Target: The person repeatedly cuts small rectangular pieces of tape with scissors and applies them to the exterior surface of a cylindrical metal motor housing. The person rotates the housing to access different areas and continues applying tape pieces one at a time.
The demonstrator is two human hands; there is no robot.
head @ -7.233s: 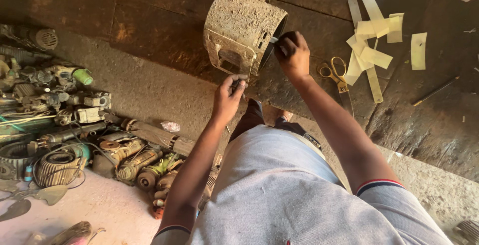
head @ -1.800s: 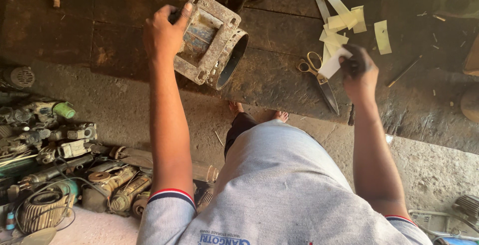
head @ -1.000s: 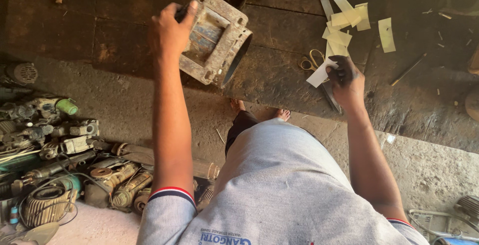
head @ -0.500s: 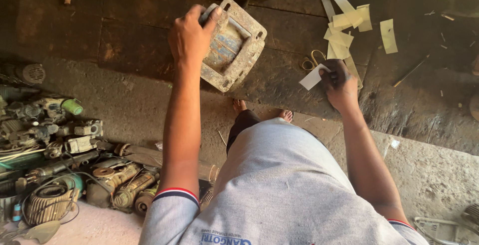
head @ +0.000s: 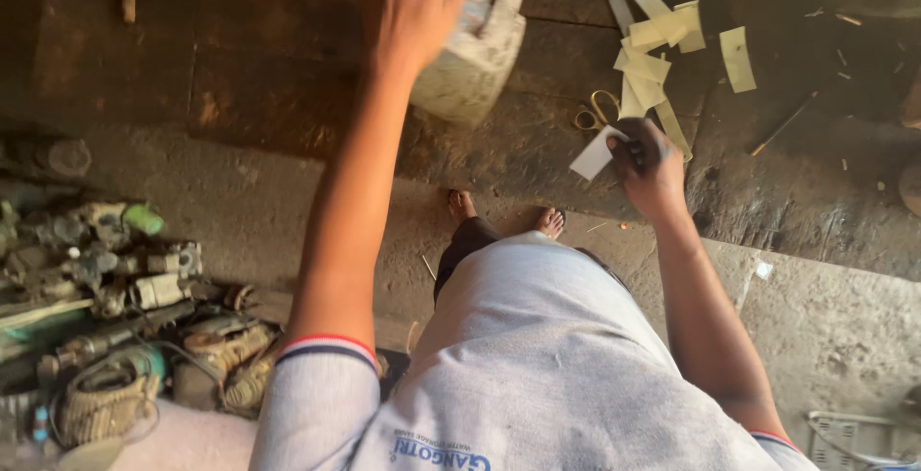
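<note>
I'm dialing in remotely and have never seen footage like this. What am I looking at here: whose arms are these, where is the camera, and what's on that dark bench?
There is no machine here. The camera sits on a person's head and looks straight down, so you see their own two arms, grey shirt and bare feet on the concrete floor.

The left hand grips a dusty, boxy metal housing at the top of the picture; it is blurred, so finer detail is hard to tell. The right hand pinches a small pale paper piece between its fingers.

Both are over a dark, worn workbench. On it lie a pair of scissors and a loose pile of yellowish paper strips.

On the floor to the left sits a heap of old power tools and motor parts.
</note>
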